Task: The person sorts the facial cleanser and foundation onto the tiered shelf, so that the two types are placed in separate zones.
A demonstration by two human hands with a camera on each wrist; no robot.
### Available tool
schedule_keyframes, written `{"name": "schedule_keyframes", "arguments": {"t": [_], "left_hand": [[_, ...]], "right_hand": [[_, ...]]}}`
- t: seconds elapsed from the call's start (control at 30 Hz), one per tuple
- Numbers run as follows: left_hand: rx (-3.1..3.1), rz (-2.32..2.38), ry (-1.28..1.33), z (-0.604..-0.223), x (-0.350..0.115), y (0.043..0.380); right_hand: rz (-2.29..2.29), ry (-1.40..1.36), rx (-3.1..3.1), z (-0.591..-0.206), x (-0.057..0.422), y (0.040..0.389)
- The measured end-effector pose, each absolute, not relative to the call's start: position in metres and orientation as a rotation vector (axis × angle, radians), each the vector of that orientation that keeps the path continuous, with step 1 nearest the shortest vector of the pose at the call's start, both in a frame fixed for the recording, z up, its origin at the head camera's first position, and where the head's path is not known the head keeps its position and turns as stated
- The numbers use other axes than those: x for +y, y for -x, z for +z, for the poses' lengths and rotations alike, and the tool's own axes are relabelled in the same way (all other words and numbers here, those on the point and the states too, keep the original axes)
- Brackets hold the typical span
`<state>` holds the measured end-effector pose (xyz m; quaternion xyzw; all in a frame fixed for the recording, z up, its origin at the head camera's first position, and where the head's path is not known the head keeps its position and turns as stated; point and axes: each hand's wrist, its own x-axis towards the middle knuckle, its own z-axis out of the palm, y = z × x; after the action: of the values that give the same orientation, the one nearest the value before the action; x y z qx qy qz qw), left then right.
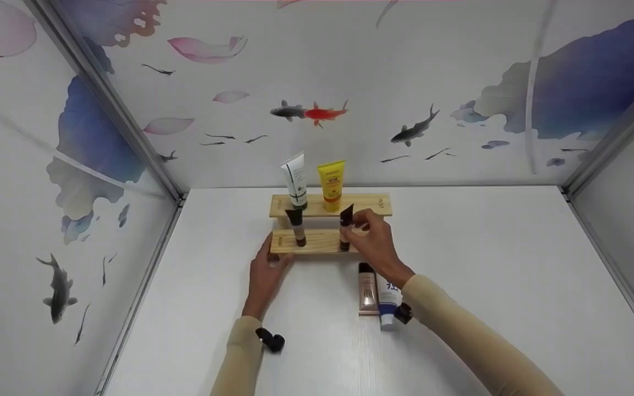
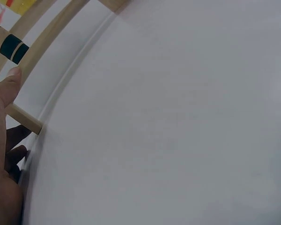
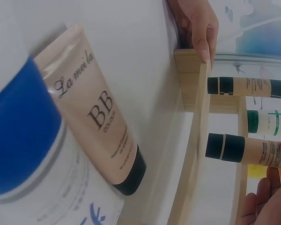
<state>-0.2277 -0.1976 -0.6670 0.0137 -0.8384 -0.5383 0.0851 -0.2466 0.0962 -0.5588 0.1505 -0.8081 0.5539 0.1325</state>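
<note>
A two-tier wooden rack (image 1: 322,242) stands near the back wall. My left hand (image 1: 266,275) grips the left end of its lower tier, the thumb on the front edge. With my right hand (image 1: 373,242) I pinch a small beige tube with a dark cap (image 3: 262,151), upright at the right of the lower tier, cap down at the board. A similar beige tube (image 1: 298,228) stands on the left of that tier. On the upper tier stand a white tube with a green cap (image 1: 296,181) and a yellow tube (image 1: 332,184).
Below my right forearm, a pinkish BB cream tube (image 1: 368,291) and a white and blue tube (image 1: 388,300) lie side by side on the white table (image 1: 185,308). Painted panels (image 1: 350,71) enclose the table at the back and sides.
</note>
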Motion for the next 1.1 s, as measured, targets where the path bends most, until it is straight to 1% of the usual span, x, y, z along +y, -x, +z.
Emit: {"name": "schedule_keyframes", "arguments": {"t": [0.3, 0.63, 0.87, 1.1], "left_hand": [[-2.512, -1.587, -0.037, -0.665, -0.198, 0.229], [-2.497, -1.632, -0.039, -0.665, -0.198, 0.228], [-2.489, -1.641, -0.042, -0.666, -0.197, 0.228], [-2.505, -1.582, -0.042, -0.668, -0.197, 0.229]], "right_hand": [[1.64, -0.453, -2.345, -0.553, 0.076, 0.259], [1.642, -0.436, -2.367, -0.551, 0.058, 0.264], [1.647, -0.425, -2.393, -0.551, 0.053, 0.263], [1.634, -0.47, -2.42, -0.557, 0.054, 0.264]]}}
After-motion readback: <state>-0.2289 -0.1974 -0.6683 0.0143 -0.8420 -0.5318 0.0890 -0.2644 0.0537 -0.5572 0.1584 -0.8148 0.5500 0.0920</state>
